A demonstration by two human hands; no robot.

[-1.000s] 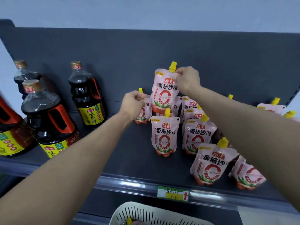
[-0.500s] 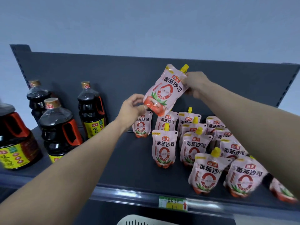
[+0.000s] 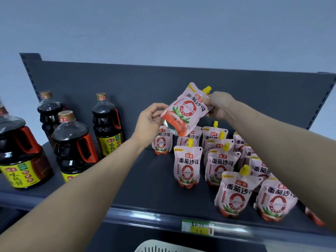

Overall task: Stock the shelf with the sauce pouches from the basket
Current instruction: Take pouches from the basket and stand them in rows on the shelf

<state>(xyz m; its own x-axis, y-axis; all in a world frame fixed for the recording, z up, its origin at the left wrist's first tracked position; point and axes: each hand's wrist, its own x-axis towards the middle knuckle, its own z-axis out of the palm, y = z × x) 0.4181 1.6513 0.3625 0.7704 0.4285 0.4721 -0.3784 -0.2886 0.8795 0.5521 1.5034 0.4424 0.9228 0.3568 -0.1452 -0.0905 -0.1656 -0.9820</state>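
Note:
A pink sauce pouch (image 3: 187,110) with a yellow cap hangs tilted in the air above the dark shelf (image 3: 149,179). My right hand (image 3: 218,106) grips its top corner by the spout. My left hand (image 3: 151,120) pinches its bottom left corner, and the silver underside shows. Below it, several matching pouches (image 3: 187,168) stand upright in rows on the right half of the shelf. The rim of the white basket (image 3: 160,246) peeks in at the bottom edge; its contents are hidden.
Several dark soy sauce bottles (image 3: 74,144) with red handles stand on the shelf's left side. Bare shelf lies between the bottles and the pouches. A price tag (image 3: 198,227) sits on the front rail. The shelf's back panel (image 3: 163,84) rises behind everything.
The pouch has tipped from upright to slanted, its bottom lifted toward the left. My left hand left a standing pouch and took the held pouch's bottom corner. The view tilted upward.

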